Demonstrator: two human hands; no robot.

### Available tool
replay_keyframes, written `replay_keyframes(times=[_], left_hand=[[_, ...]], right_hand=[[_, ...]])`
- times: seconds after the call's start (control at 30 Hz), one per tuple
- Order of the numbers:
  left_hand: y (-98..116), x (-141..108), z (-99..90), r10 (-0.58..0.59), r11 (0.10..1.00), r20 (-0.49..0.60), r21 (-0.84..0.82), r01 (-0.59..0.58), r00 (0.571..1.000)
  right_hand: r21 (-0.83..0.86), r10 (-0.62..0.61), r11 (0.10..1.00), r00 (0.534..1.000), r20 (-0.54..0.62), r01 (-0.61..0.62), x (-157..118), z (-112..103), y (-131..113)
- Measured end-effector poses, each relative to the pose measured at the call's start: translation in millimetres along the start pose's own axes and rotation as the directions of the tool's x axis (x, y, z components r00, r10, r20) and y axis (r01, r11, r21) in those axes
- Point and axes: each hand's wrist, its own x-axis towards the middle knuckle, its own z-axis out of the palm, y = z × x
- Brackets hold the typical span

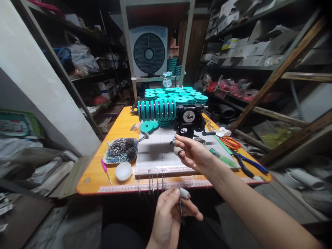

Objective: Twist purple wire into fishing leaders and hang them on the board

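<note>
My left hand (166,216) is below the table's front edge, thumb and forefinger pinched together. A thin dark strand (181,207) hangs from that pinch across the other fingers. Over the white board (153,152), my right hand (193,152) has its thumb and fingertip closed near the black winding machine (188,119). Something small and dark shows at its fingertips, too small to name. Pale finger covers are on both hands. Several teal foam spools (157,110) sit in a row on the machine's shaft. Several thin dark rigs (153,181) hang over the board's front edge.
On the left of the orange table (90,176) are a tray of small metal parts (121,150), a white round container (123,171) and a pink-handled pick (104,167). Blue-handled pliers (249,162) and orange-handled scissors (230,143) lie right. Teal spools (181,94) are stacked behind.
</note>
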Motion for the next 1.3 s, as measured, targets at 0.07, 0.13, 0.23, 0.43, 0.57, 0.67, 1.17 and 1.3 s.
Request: replay_keyframes(times=[0.07, 0.13, 0.23, 0.43, 0.57, 0.67, 1.17, 1.3], left_hand=[[-1, 1, -1.5, 0.006, 1.0, -0.002, 0.013, -0.006, 1.0], [-2, 2, -4.3, 0.02, 0.999, -0.003, 0.031, -0.02, 1.0], [-5, 1, -10.6, 0.052, 0.998, 0.002, 0.038, -0.052, 0.999], [-6, -6, -22.6, 0.032, 0.999, -0.006, 0.011, -0.032, 0.999], [-4, -7, -25.5, 0.01, 1.0, -0.012, 0.008, -0.01, 1.0], [-3, -7, -26.3, -0.002, 1.0, 0.002, 0.027, 0.002, 1.0], [-3, -8, -27.7, 0.049, 0.974, -0.024, 0.221, -0.043, 0.998], [-3, -7, -28.0, 0.033, 0.982, -0.049, 0.188, -0.023, 0.998]], right_hand=[[-0.034, -0.024, 0.999, 1.0, 0.013, 0.025, -1, -1, 0], [-0.083, -0.061, 0.995, 0.998, 0.025, 0.063, -2, -2, -1], [-0.168, -0.126, 0.977, 0.992, 0.021, 0.128, -6, -7, -1], [-0.301, -0.276, 0.923, 0.957, -0.087, 0.239, -10, -25, 1], [-0.376, -0.323, 0.89, 0.939, -0.117, 0.259, -14, -37, 7], [-0.453, -0.26, 0.869, 0.963, -0.071, 0.201, -23, -37, 19], [-0.747, -0.307, 0.628, 0.951, 0.017, 0.216, -60, -7, 85], [-0.819, -0.386, 0.515, 0.921, 0.044, 0.255, -65, -2, 95]])
